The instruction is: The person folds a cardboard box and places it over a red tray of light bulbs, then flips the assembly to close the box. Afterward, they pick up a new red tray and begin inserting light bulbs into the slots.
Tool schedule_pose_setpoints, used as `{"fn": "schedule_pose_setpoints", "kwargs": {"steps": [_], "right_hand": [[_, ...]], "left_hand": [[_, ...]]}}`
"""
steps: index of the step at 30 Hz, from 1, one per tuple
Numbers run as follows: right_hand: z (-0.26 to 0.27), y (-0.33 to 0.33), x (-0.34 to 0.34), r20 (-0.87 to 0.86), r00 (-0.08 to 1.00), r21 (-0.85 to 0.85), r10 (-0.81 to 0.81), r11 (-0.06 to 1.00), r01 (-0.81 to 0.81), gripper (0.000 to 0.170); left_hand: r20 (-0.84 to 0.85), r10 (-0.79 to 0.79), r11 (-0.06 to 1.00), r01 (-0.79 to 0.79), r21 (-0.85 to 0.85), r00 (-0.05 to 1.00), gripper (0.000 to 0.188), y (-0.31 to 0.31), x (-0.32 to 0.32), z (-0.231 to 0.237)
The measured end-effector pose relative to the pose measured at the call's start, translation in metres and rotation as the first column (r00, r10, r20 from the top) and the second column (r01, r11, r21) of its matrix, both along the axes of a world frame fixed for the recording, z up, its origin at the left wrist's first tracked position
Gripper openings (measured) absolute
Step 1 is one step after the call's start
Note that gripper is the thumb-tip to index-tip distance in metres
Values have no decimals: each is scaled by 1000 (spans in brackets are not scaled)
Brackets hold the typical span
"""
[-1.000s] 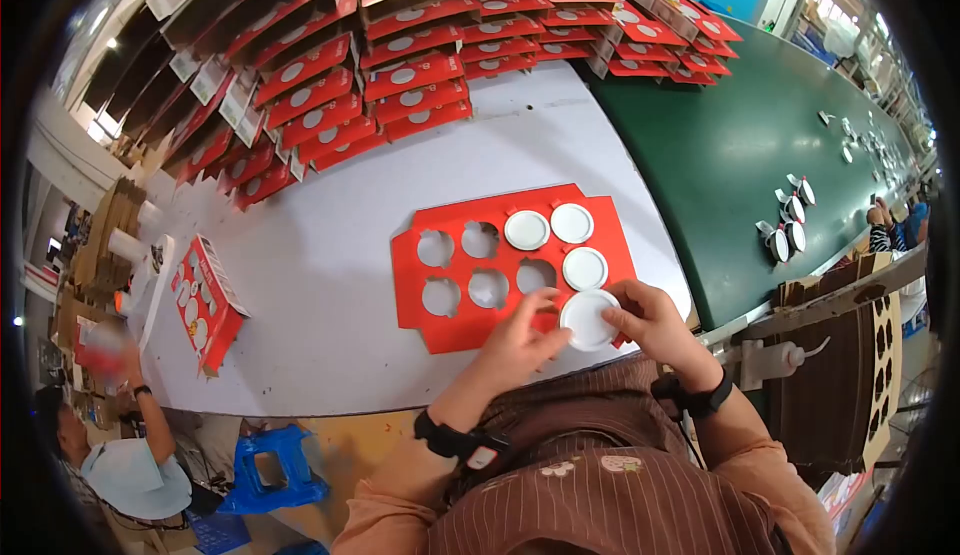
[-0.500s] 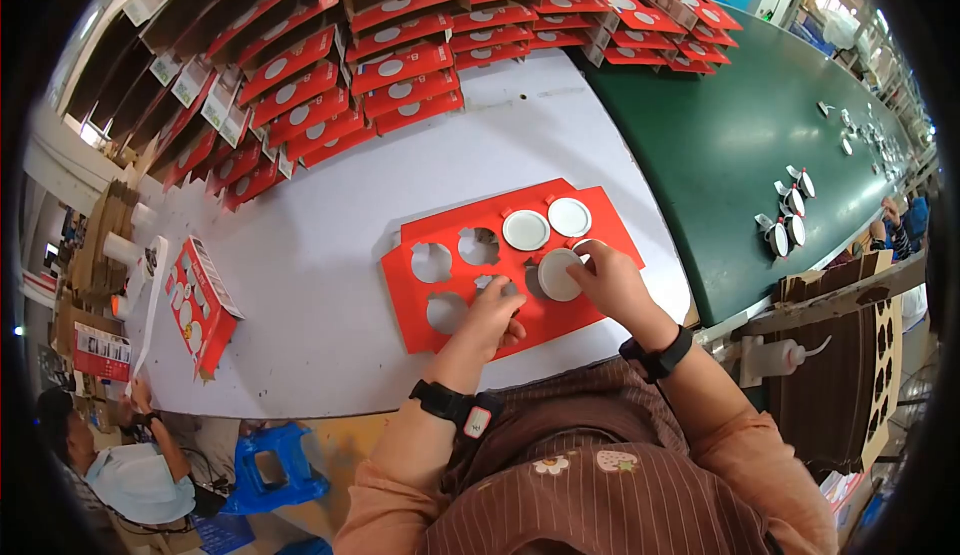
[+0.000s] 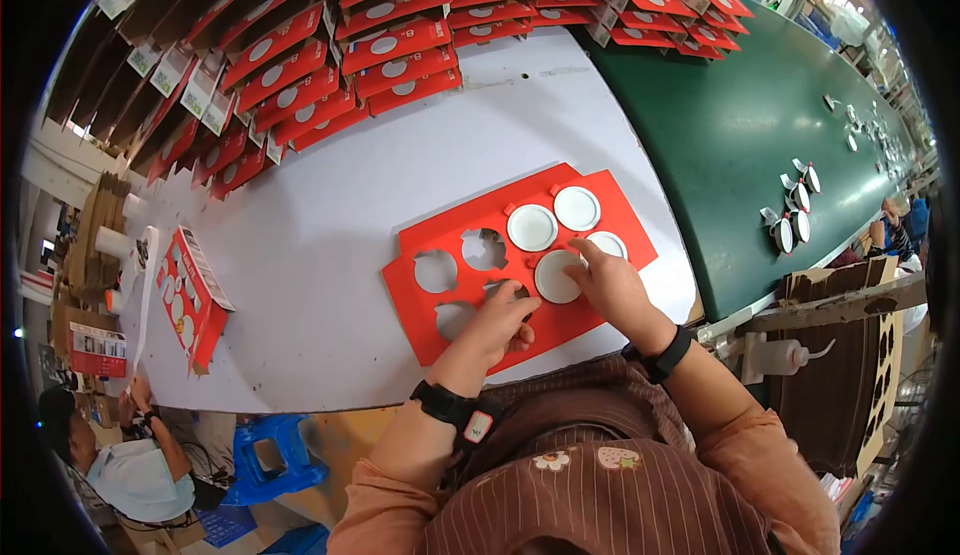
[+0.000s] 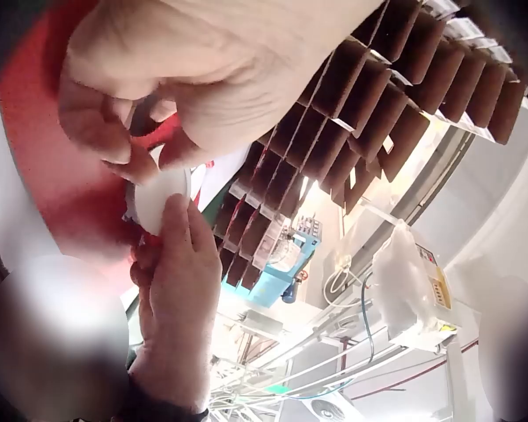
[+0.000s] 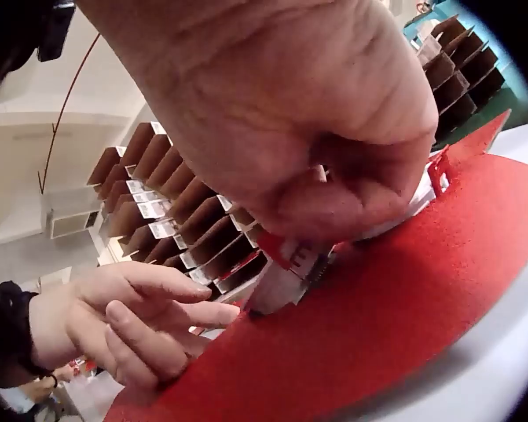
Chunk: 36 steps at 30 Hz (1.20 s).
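Note:
A red card sheet (image 3: 430,327) with round cut-outs lies on the white table, several shallow-rimmed round white discs set in its right part. My right hand (image 3: 615,290) pinches one round white disc (image 3: 556,277) at its right edge, over a cut-out in the lower row. Part of another white disc (image 3: 609,245) shows behind that hand, and two more, a left disc (image 3: 531,227) and a right disc (image 3: 577,209), fill the far row. My left hand (image 3: 492,327) rests at the card left of the held disc, fingers loosely bent, fingertips near the cut-out.
Stacked red printed boxes (image 3: 400,45) line the table's far side. One red box (image 3: 190,300) stands at the left. On the green belt (image 3: 690,155) to the right are several small white pieces (image 3: 790,215). A person (image 3: 135,470) sits at the lower left.
My right hand has carried the white disc from the card's near right edge left and farther away, over a lower-row cut-out. My left hand has left the disc and moved left onto the card.

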State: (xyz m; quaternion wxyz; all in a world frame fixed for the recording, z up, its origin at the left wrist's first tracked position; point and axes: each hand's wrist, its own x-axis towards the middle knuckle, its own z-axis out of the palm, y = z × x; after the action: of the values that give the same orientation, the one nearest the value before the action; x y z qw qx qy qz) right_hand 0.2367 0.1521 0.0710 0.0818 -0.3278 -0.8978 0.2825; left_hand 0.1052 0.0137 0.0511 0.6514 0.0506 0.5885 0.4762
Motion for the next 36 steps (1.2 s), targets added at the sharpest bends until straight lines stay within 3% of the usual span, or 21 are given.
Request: {"fn": "schedule_pose_setpoints", "kwargs": {"steps": [3,5,7,13,15,16,18,25,27,28,29,30,31,33,34,35,36], "right_hand": [[-6,-4,-1,-55,998,48,40,998,-38,29],[-10,-1,-3,-69,996,74,62,996,-57,24],[-12,0,-4,-88,993,101,76,993,-67,20],[-16,2,-8,56,996,56,74,995,-77,25],[-20,0,-8,238,959,234,152,950,-209,33],[-18,0,-9,235,960,235,149,950,-205,33],[-11,-1,-9,415,893,338,176,881,-331,41],[12,-3,-9,570,790,301,225,838,-455,42],[16,-10,7,341,892,538,298,716,-445,40],[24,-17,10,374,852,416,367,754,-508,43],[16,-23,15,376,855,415,357,760,-500,43],[2,-27,18,314,870,474,380,731,-491,38],[-8,-29,21,250,883,539,397,700,-468,33],[-16,-30,19,235,912,486,337,771,-410,35],[-21,-25,19,98,911,476,401,785,-397,33],[-19,-16,25,-29,899,479,437,796,-371,32],[-7,-5,30,-76,933,457,352,844,-281,28]], "left_hand": [[-16,-10,999,9,-32,1000,59,1,2,1],[85,20,997,-26,67,996,71,1,2,-2],[76,14,999,-18,48,997,72,2,3,-2],[47,18,999,-19,31,999,79,4,0,-8],[41,34,999,-34,19,999,80,6,2,-9],[46,51,998,-52,23,998,80,7,3,-10],[53,66,998,-67,22,996,80,5,4,-11],[46,65,997,-67,44,997,69,4,1,-2],[20,95,995,-95,17,995,63,4,1,-4],[68,106,992,-110,58,992,70,3,-1,-9],[114,111,988,-122,97,987,78,3,-2,-8],[88,80,995,-85,54,993,46,6,-1,-4],[83,58,996,-63,64,995,46,9,-2,-5],[123,42,992,-56,111,991,39,9,-1,-12],[92,52,996,-59,68,994,44,10,1,0],[93,2,992,-14,129,996,57,9,-3,-8],[62,64,993,-70,100,996,59,13,-1,-2]]}}
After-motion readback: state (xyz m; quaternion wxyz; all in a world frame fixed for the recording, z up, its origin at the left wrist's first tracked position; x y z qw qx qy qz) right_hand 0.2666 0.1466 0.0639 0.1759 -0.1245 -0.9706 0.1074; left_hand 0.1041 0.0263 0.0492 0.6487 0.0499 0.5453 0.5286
